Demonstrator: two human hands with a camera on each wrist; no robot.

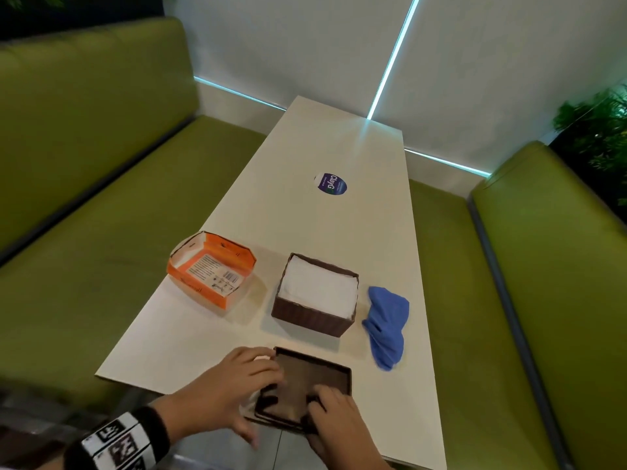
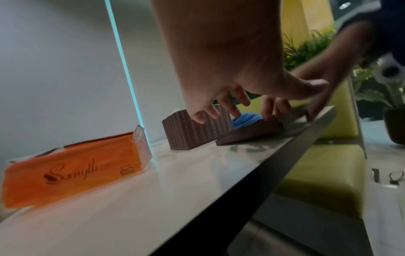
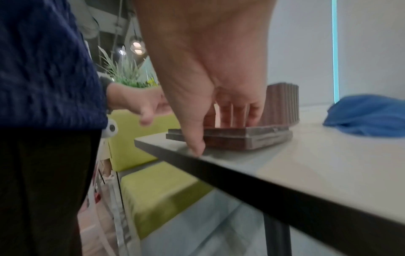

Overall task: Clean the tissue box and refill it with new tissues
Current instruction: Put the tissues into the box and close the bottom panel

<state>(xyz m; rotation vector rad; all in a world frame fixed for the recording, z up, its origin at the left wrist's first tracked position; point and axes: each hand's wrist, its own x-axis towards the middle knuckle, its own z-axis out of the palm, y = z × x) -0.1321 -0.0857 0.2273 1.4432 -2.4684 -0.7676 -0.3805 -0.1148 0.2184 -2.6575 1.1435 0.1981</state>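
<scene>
A flat brown lid (image 1: 305,378) lies on the white table (image 1: 305,147), by its near edge. My right hand (image 1: 334,410) holds the lid's near side, fingers down on it (image 3: 252,140) and thumb against its outer edge. My left hand (image 1: 247,374) is spread loosely over the lid's left edge, thumb hanging off the table. Behind the lid stands the brown ribbed tissue box (image 1: 315,310), uncovered, with a white stack of tissues (image 1: 319,286) inside. A crumpled blue cloth (image 1: 386,323) lies to its right.
An opened orange tissue wrapper (image 1: 210,269) sits left of the box. A round blue sticker (image 1: 330,184) marks the table's far half. Green bench seats (image 1: 84,164) flank the table on both sides, with plants (image 1: 597,130) at the far right.
</scene>
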